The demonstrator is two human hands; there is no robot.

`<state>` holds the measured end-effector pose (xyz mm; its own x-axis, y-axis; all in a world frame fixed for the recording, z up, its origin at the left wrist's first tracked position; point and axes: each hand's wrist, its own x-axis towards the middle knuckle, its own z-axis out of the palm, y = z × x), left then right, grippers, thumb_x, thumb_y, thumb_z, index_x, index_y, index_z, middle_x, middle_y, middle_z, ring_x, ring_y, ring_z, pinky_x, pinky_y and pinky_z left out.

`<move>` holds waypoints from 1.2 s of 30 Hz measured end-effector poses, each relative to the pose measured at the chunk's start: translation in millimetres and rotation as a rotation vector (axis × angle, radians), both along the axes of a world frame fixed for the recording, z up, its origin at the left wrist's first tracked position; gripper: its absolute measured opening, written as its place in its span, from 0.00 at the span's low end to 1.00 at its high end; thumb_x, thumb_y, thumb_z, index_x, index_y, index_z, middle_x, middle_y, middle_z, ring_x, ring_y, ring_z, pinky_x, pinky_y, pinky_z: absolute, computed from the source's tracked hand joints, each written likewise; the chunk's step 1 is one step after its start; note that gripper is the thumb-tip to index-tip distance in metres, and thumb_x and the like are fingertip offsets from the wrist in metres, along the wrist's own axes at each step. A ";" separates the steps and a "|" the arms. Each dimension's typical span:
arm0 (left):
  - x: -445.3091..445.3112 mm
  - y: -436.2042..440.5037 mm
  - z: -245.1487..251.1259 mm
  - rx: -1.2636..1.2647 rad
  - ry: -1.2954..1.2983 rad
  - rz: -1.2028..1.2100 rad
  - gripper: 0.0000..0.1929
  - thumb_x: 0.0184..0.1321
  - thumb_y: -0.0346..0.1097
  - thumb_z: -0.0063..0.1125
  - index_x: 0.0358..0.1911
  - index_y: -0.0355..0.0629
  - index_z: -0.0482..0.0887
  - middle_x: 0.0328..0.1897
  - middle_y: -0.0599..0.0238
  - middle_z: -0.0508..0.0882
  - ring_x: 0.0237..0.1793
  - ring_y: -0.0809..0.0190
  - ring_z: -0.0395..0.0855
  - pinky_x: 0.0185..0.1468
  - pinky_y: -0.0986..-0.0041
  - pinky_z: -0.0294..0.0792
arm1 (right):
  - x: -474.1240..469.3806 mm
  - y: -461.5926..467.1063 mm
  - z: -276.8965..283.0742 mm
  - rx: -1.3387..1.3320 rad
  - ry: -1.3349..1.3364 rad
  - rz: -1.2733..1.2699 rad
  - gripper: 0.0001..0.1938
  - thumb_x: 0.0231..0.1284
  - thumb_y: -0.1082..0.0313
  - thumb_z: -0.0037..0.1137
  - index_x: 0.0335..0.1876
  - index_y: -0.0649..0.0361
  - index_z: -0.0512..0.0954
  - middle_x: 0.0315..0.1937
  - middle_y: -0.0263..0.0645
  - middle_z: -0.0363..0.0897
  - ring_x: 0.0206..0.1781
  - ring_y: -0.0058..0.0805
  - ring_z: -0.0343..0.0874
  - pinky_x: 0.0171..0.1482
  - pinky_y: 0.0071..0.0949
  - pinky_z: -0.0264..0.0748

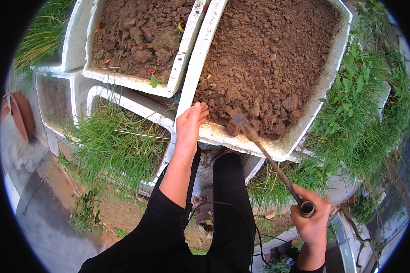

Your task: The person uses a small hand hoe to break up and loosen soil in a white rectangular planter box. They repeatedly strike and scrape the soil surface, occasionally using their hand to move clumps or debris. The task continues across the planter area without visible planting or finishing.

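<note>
A large white foam planter box (280, 155) filled with brown, clumpy soil (259, 61) lies before me. My right hand (311, 211) is closed around the handle of a rusty narrow-bladed hand digging tool (276, 167). The handle's hollow round end faces up at me. The tool's shaft slants across the front rim, its dirty flat blade against the soil just inside. Over the box's near left corner lies my left hand (191, 121), fingers together and bent inward above the soil. Whether it grips the rim is hidden.
Left of this box stands another soil-filled foam box (130, 80). Below it, grassy plants (123, 150) fill a white-rimmed container. Leafy plants (348, 88) crowd the right side. A reddish-brown basin (20, 116) is at far left. A black cable (232, 206) crosses my legs.
</note>
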<state>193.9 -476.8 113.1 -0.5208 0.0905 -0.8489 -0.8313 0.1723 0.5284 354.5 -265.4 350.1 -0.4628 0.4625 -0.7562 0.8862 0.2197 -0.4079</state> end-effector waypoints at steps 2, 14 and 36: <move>-1.0 -0.8 -1.4 0.004 -0.003 0.005 0.26 0.73 0.48 0.48 0.59 0.27 0.76 0.58 0.47 0.82 0.59 0.53 0.81 0.64 0.64 0.70 | 0.6 6.0 0.3 0.040 -0.038 0.052 0.21 0.42 0.80 0.59 0.48 0.69 0.83 0.21 0.40 0.79 0.23 0.16 0.74 0.28 0.18 0.71; 6.3 2.8 -9.8 -0.037 0.113 -0.029 0.18 0.66 0.33 0.59 0.57 0.31 0.80 0.53 0.56 0.85 0.53 0.64 0.82 0.59 0.74 0.71 | -26.0 -38.8 -83.7 -0.166 0.012 0.064 0.23 0.44 0.82 0.57 0.51 0.65 0.83 0.20 0.35 0.78 0.20 0.17 0.74 0.29 0.21 0.75; 7.5 15.5 -12.0 -0.003 0.069 -0.044 0.19 0.65 0.32 0.59 0.57 0.32 0.80 0.54 0.56 0.84 0.55 0.63 0.81 0.61 0.73 0.70 | -28.0 -41.1 -130.6 -0.131 -0.120 0.139 0.25 0.47 0.83 0.60 0.56 0.69 0.80 0.27 0.38 0.84 0.24 0.21 0.78 0.35 0.22 0.80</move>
<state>201.3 -461.4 101.1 -0.5736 0.1121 -0.8115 -0.7847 0.2093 0.5835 326.6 -306.5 219.5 -0.4188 0.2950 -0.8588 0.8947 0.2957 -0.3347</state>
